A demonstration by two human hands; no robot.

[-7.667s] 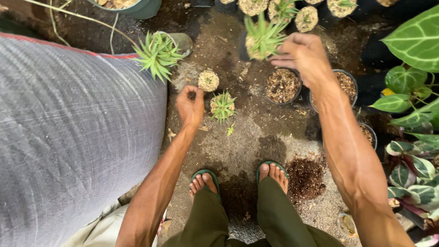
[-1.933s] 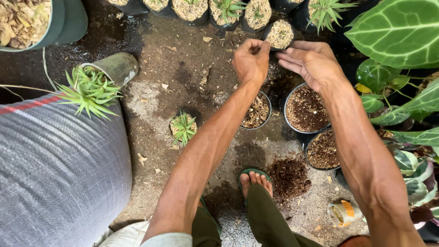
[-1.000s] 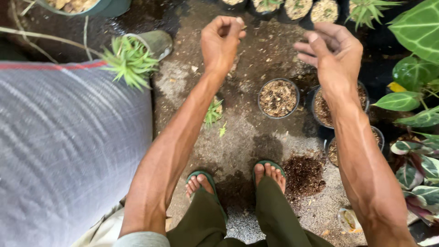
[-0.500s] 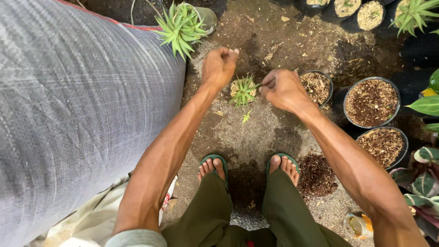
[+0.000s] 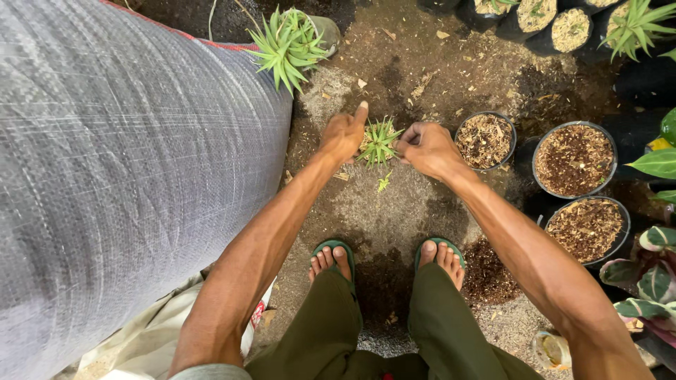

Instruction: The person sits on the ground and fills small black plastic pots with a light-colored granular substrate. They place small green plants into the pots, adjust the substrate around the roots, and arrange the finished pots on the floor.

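Your left hand [image 5: 343, 135] curls around one side of the small spiky plant [image 5: 380, 139] on the ground, thumb raised; your right hand [image 5: 427, 147] pinches its other side. It looks gripped but not yet potted. To the right, three black pots [image 5: 486, 141] hold brown bark mix, unplanted. A woven grey sack [image 5: 120, 162] fills your left, a bigger spiky plant [image 5: 287, 46] beyond it.
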